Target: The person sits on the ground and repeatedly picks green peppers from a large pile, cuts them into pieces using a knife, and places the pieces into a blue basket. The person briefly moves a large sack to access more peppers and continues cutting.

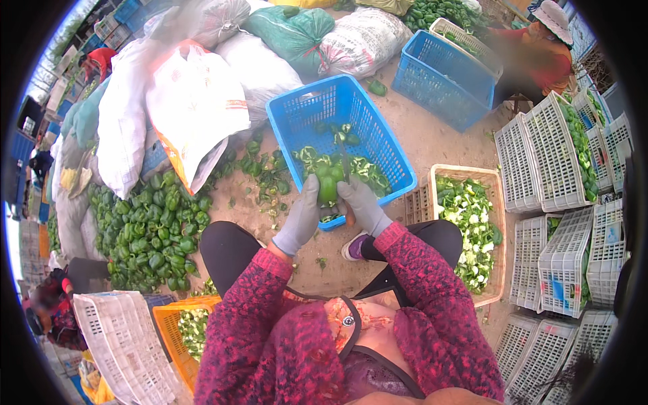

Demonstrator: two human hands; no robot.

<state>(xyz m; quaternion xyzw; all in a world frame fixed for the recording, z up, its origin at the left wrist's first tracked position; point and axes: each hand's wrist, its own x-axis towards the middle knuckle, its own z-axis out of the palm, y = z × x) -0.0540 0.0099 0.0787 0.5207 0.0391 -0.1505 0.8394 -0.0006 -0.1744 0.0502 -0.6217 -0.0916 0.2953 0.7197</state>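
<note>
In grey gloves, both my hands meet over the near edge of a blue plastic crate (402,158). My left hand (299,217) is closed on a green bell pepper (328,185). Right beside the pepper, my right hand (365,208) grips a knife (344,159). Its thin dark blade points away from me, and a brownish handle end shows below the fingers. Cut pepper pieces (370,174) lie in the crate under my hands. The fingertips behind the pepper are hidden.
A heap of whole green peppers (158,233) lies to the left, below stuffed white sacks (260,71). On the right stand a beige crate (501,229) of cut pieces and stacked white crates (550,155). Another person (540,57) sits at the far right beside a second blue crate (439,91).
</note>
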